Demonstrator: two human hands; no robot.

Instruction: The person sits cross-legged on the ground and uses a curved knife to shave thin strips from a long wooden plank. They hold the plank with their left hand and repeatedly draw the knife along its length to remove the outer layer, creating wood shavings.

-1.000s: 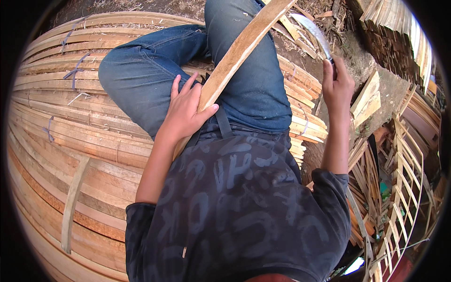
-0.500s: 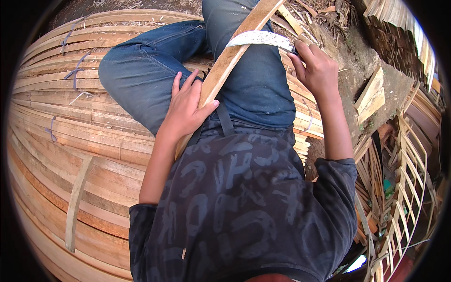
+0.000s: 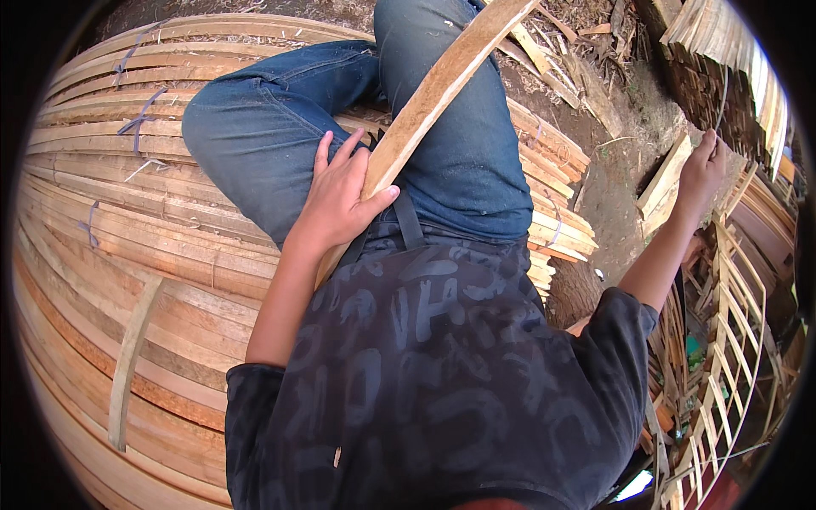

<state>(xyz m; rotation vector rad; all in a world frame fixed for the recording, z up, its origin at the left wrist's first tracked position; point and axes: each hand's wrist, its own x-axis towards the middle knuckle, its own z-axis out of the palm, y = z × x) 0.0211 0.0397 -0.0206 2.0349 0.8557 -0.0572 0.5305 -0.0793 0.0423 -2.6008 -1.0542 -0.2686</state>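
Across my lap, slanting up to the right, lies a long wooden slat with a rough brown face and a paler edge. My left hand grips its lower part, thumb over the top and fingers spread along the far side by my thigh. Out to the right, away from the slat, my right hand is closed round the handle of a long-bladed knife. The blade appears nearly edge-on, as a thin grey line pointing away from me. The fingers hide the handle.
Bundled wooden strips, tied with purple string, fill the left side and pass under my legs. Stacked slats stand at the far right. Nearer is a lattice of thin strips. An offcut and shavings lie on the ground.
My right hand has swung right, taking the knife off the slat, where its broad pale blade lay across the wood. My left hand and the slat have barely moved.
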